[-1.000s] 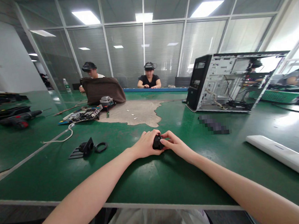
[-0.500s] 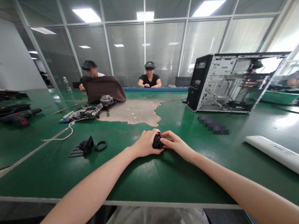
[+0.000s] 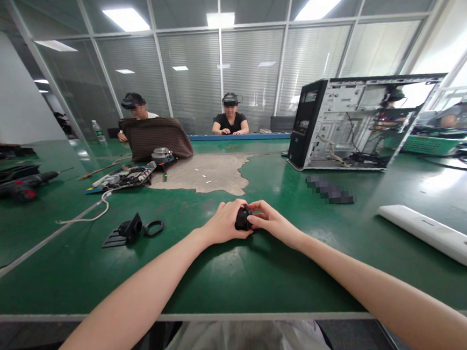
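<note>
A small black cylindrical part (image 3: 242, 219) is held between my two hands, just over the green table top; its exact kind I cannot make out. My left hand (image 3: 224, 221) wraps round its left side, thumb below and fingers above. From the right, my right hand (image 3: 268, 219) pinches the part's right end with thumb and fingertips. Off to the left lies a black ring (image 3: 154, 228) on the table, beside a black slotted bracket (image 3: 127, 232) with a round opening in its upright plate.
An open computer case (image 3: 346, 125) stands at the right. Nearer are a blurred dark object (image 3: 329, 190) and a long white device (image 3: 438, 234). Far left lie a power drill (image 3: 24, 186), a circuit board (image 3: 123, 178) and a white cable (image 3: 99, 211). Two people sit across the table.
The view has shifted slightly, so everything sits a little to the left. Both hands stay on the black cylindrical part, with the right fingers slightly repositioned on its end.
</note>
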`<state>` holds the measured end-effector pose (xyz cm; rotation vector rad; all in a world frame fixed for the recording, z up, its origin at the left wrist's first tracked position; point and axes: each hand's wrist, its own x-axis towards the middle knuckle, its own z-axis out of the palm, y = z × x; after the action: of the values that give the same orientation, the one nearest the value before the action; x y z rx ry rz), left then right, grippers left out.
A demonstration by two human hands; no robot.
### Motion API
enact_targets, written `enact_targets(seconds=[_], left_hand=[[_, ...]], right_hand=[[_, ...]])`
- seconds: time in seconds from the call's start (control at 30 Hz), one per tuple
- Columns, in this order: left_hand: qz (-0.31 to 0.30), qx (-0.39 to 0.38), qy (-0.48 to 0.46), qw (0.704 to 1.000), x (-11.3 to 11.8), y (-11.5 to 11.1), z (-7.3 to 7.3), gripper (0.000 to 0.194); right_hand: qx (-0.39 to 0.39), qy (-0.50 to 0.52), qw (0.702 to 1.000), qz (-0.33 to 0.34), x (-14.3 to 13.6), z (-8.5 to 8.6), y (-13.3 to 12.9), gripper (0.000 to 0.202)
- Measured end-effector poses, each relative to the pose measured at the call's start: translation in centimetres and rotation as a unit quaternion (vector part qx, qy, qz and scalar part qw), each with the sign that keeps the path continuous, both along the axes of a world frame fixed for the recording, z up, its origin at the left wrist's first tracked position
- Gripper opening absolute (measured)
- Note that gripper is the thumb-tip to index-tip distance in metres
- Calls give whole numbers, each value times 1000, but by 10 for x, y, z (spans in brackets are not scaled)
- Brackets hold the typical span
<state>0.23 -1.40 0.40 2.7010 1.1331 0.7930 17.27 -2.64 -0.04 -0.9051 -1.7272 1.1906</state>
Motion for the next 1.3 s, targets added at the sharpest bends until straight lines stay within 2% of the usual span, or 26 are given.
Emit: enact_targets(seconds=[0.2,0.33,0.47,0.57,0.7,0.83,0.97,1.07,1.2,1.3], left_hand=[[-6,14,-7,1000,0,0,0,54],[-14,22,-7,1000,0,0,0,56],[-13,22,-8,1000,1,-1,0,56],[-13,14,-4,1000,1,-1,1,55],[-7,-2,-6,1000,1,-1,2,54],[-2,-11,-10,1000,0,-1,2,55],[-4,-9,-9,1000,0,0,1,56],[-6,-2,-6,1000,0,1,0,56],[-8,2,-5,1000,-1,2,-1,54],[-3,-5,-5,1000,0,1,-1,56]], right_hand=[[27,10,998,64,4,2,-7,25],[19,0,999,27,2,4,-7,19],[4,14,1000,0,-1,2,-1,25],[-5,5,1000,13,1,0,0,26],[40,2,998,52,3,0,-5,25],[27,12,999,32,1,0,-4,19],[0,17,1000,2,-1,0,3,23],[-18,8,1000,6,1,-1,3,23],[34,2,999,35,3,1,-3,23],[33,4,999,27,2,2,-5,20]])
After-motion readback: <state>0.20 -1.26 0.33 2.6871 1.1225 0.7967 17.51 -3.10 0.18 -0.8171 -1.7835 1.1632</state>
